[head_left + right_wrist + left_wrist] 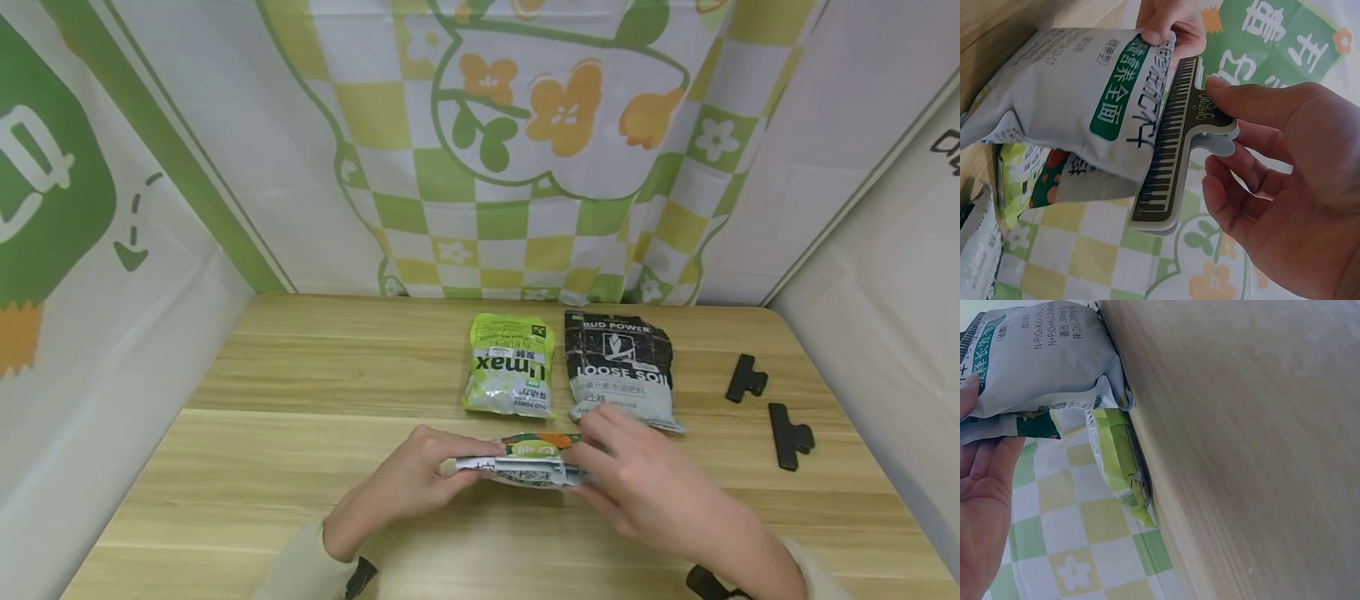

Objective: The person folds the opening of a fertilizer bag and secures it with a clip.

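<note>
A silver-grey plastic pouch (1066, 81) with green-and-white printing stands on the table in front of the person. A flap with dark green and orange print (547, 439) shows on its far side. My left hand (416, 475) pinches the pouch's top edge at its left end, thumb on the grey face and fingers behind. In the right wrist view, a black clip (1166, 150) with a piano-key pattern lies along the pouch's top edge. My right hand (652, 475) pinches the clip's handles between thumb and fingers; from the head view the hand mostly hides the clip.
Behind the pouch lie a lime-green bag (512, 367) and a black-and-grey "Loose Soil" bag (621, 367). Two more black clips, one farther back (742, 379) and one nearer (785, 437), lie at the table's right. A patterned curtain (525, 233) hangs along the back edge.
</note>
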### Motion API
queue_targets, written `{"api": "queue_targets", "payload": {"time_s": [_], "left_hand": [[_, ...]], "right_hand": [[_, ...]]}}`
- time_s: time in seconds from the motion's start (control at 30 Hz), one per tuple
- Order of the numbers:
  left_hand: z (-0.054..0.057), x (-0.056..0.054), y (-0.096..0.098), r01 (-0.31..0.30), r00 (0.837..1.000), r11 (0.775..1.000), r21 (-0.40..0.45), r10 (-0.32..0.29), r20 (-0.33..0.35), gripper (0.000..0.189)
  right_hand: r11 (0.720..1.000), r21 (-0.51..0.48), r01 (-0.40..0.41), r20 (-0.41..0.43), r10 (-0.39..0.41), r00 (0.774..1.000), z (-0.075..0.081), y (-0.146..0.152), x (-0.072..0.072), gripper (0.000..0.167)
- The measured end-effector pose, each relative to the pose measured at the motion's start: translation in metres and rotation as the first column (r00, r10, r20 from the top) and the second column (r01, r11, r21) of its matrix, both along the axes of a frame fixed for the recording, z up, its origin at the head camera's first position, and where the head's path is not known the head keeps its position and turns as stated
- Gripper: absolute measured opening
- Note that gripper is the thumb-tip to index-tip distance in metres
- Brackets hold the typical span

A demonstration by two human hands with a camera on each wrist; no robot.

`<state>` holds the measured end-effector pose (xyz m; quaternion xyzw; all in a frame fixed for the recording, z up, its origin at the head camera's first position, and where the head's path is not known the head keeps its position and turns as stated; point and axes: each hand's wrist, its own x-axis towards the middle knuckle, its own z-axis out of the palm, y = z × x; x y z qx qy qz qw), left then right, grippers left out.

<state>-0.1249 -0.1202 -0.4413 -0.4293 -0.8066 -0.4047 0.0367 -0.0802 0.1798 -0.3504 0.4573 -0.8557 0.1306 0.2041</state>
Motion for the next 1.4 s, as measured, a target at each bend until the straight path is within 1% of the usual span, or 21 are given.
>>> {"api": "queue_targets", "payload": {"time_s": [0.2,0.33,0.5,0.6,0.7,0.77,0.9,1.17,1.3,1.4], "left_hand": [[-0.001,0.000,0.000,-0.001,1.000,1.000,0.019,0.001,-0.007,0.030],[-0.001,0.001,0.000,-0.006,1.000,1.000,0.019,0.006,0.004,0.030],[0.000,0.001,0.000,-0.001,1.000,1.000,0.023,0.001,0.017,0.029],[0.000,0.000,0.000,0.002,1.000,1.000,0.027,-0.002,0.002,0.028],[-0.001,-0.001,0.000,0.010,1.000,0.999,0.032,-0.009,-0.017,0.029],[-0.001,-0.001,-0.001,0.010,1.000,1.000,0.024,-0.009,-0.019,0.029],[0.000,0.000,-0.001,0.003,1.000,1.000,-0.002,-0.003,0.010,0.032],[0.002,0.000,-0.001,-0.005,0.997,1.000,-0.014,0.006,0.075,0.035],[0.001,0.000,0.000,-0.025,0.996,1.000,-0.010,0.026,0.081,0.038],[0.001,0.001,0.001,-0.034,0.997,0.999,0.001,0.034,0.065,0.040]], "right_hand": [[1.000,0.013,-0.008,-0.019,0.008,1.000,0.002,-0.005,0.003,0.033],[1.000,0.029,-0.001,-0.029,0.002,1.000,0.002,-0.007,0.004,0.034],[0.999,0.034,-0.007,-0.076,0.009,0.997,0.002,-0.010,0.003,0.032],[0.999,0.035,-0.021,-0.111,0.024,0.994,0.002,-0.012,0.002,0.028],[0.998,0.042,-0.039,-0.125,0.044,0.991,0.002,-0.015,0.002,0.021],[0.997,0.047,-0.056,-0.130,0.062,0.990,0.001,-0.018,0.001,0.019],[0.995,0.062,-0.075,-0.118,0.082,0.990,-0.002,-0.023,0.000,0.021],[0.996,0.056,-0.069,-0.117,0.075,0.990,-0.005,-0.026,-0.003,0.022],[0.997,0.051,-0.056,-0.107,0.061,0.992,-0.007,-0.027,-0.005,0.022],[0.998,0.051,-0.046,-0.109,0.052,0.993,-0.010,-0.028,-0.006,0.022]]}}
